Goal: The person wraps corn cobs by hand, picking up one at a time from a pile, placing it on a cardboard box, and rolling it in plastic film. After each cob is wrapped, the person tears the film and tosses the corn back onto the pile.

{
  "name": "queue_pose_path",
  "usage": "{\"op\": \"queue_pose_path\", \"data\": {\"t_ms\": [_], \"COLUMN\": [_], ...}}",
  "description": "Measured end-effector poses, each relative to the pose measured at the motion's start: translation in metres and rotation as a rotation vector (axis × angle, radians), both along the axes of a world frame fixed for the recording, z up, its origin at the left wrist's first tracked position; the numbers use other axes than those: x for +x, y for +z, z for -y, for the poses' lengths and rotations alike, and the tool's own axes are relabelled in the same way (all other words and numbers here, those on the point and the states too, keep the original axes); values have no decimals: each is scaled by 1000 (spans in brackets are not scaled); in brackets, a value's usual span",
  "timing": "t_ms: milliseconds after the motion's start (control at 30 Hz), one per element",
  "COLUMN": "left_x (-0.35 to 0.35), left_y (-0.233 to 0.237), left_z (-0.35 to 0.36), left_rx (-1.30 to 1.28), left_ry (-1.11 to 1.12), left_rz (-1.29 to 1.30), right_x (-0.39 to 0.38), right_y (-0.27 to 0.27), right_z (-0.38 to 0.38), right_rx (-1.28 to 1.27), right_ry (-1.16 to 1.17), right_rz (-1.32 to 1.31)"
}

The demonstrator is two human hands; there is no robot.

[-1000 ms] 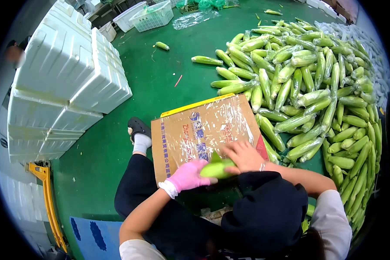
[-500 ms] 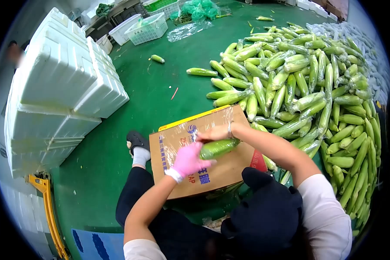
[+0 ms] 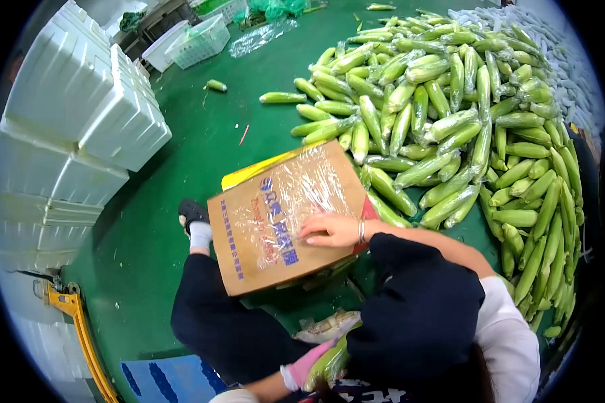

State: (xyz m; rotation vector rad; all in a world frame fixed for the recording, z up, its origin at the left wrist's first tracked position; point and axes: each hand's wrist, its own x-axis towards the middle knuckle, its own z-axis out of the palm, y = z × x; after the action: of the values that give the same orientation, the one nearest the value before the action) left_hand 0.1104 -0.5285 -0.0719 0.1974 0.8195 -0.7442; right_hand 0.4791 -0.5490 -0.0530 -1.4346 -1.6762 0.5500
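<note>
My left hand [image 3: 307, 368], in a pink glove, is low near my lap and closed around a green-husked ear of corn [image 3: 331, 361]. Part of that ear is hidden by dark cloth. My bare right hand [image 3: 333, 230], with a bracelet at the wrist, lies on top of a cardboard box [image 3: 249, 232], fingers stretched out and holding no ear. Clear plastic film [image 3: 316, 178] covers much of the box top, and the right fingers touch it. A yellow edge [image 3: 255, 168] shows along the far side of the box.
A large heap of corn [image 3: 417, 114], much of it film-wrapped, spreads across the right. White foam boxes [image 3: 60, 107] are stacked at left, near a yellow metal handle [image 3: 81, 329]. A white basket [image 3: 198, 43] stands at the back. One short ear [image 3: 216, 85] lies on the green floor.
My left hand has carried the ear of corn from above the box down toward my lap. My right hand has left the ear and now rests on the box top. The view has shifted.
</note>
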Motion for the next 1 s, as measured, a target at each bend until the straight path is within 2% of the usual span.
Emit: {"op": "queue_pose_path", "data": {"t_ms": [33, 67, 100, 133, 167, 200, 233, 267, 300, 333, 400, 433, 467, 500, 533, 600, 633, 667, 700, 733, 767, 800, 833, 867, 900, 933, 1000], "left_x": [8, 8, -1, 15, 35, 59, 78, 101, 124, 139, 161, 169, 177, 187, 193, 217, 235, 253, 272, 295, 315, 340, 359, 374, 395, 407, 413], "left_y": [21, 33, 11, 31, 57, 84, 96, 116, 151, 154, 180, 193, 205, 212, 206, 175, 172, 168, 156, 145, 139, 117, 110, 103, 96, 96, 102], "left_z": [-1, -4, -9, -20, -29, -39, -48, -58, -58, -67, -68, -60, -51, -43, -30, -30, -23, -17, -17, 2, 16, 25, 54, 70, 80, 83, 93], "left_rx": [60, 121, 293, 606, 788, 889, 981, 1073, 1175, 1477, 1581, 1554, 1691, 1823, 1951, 1838, 1670, 1503, 1529, 1431, 1300, 974, 772, 905, 925, 879, 1069], "left_ry": [-15, -32, -98, -205, -243, -266, -255, -348, -382, -461, -384, -425, -449, -466, -289, 194, 358, 509, 511, 630, 465, 375, 411, 287, 191, -66, -249], "left_rz": [4, -2, 45, 361, 480, 588, 701, 771, 834, 1014, 1099, 1139, 1218, 1306, 1097, 1021, 979, 907, 840, 870, 858, 877, 859, 1026, 1080, 1167, 1367], "right_x": [-4, -11, -20, -24, -30, -39, -47, -50, -42, -36, -18, -18, -19, -27, -33, -32, -41, -43, -52, -56, -55, -49, -29, -18, 8, 40, 107], "right_y": [1, 4, 5, 10, 15, 22, 29, 33, 28, 26, 22, 15, 14, 11, 17, -3, 17, -30, -6, 24, 28, -27, 18, 62, 71, 80, 95], "right_z": [11, 26, 41, 55, 68, 76, 84, 90, 93, 95, 109, 112, 122, 129, 134, 158, 175, 181, 199, 217, 221, 212, 224, 226, 230, 237, 243], "right_rx": [78, 21, -1, -32, -105, -118, -121, -112, -75, -89, 70, 43, 180, 192, 226, 98, -170, -96, -180, -270, -255, -148, -312, -271, -171, -215, 209], "right_ry": [-101, -158, -202, -234, -231, -224, -273, -333, -396, -587, -651, -752, -751, -747, -732, -813, -814, -695, -667, -623, -587, -491, -514, -757, -901, -1087, -1233], "right_rz": [52, -33, -105, -168, -359, -360, -542, -725, -896, -1163, -1194, -1179, -565, -872, -1174, -872, -1103, -1121, -1210, -1290, -1266, -1254, -1055, -1132, -1139, -1052, -1086]}}
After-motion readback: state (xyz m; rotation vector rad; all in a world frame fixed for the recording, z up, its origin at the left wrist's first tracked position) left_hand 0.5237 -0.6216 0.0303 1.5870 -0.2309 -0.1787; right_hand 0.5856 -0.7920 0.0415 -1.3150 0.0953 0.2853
